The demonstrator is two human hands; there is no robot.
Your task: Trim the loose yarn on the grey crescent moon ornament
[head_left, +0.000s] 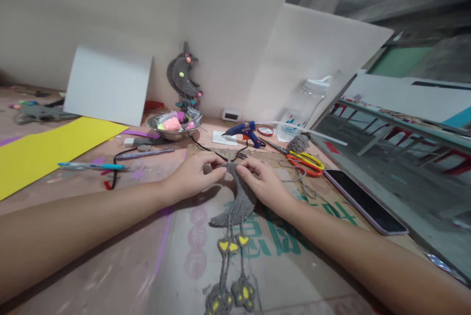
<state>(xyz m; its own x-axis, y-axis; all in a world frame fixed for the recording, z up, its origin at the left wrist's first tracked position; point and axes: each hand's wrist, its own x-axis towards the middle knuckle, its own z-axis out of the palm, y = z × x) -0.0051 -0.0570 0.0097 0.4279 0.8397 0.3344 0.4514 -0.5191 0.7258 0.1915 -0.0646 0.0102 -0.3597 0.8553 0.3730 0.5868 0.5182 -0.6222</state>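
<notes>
1. On the worktop (110, 266), the left hand (191, 175) and right hand (263, 185) are both pinching the grey twine crescent (241, 199) at its top.
2. Its yellow-heart tassels (231, 275) are trailing toward the person.
3. Beyond, a blue glue gun (246, 132) is lying beside orange scissors (307, 163).

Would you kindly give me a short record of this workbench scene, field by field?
left hand: pinches the upper tip of the grey crescent
right hand: pinches the same tip from the other side
grey crescent: lies on printed cardboard, strings with yellow hearts trailing toward the camera
behind hands: blue glue gun, scissors, twine ball
right edge: phone, screen dark
</notes>
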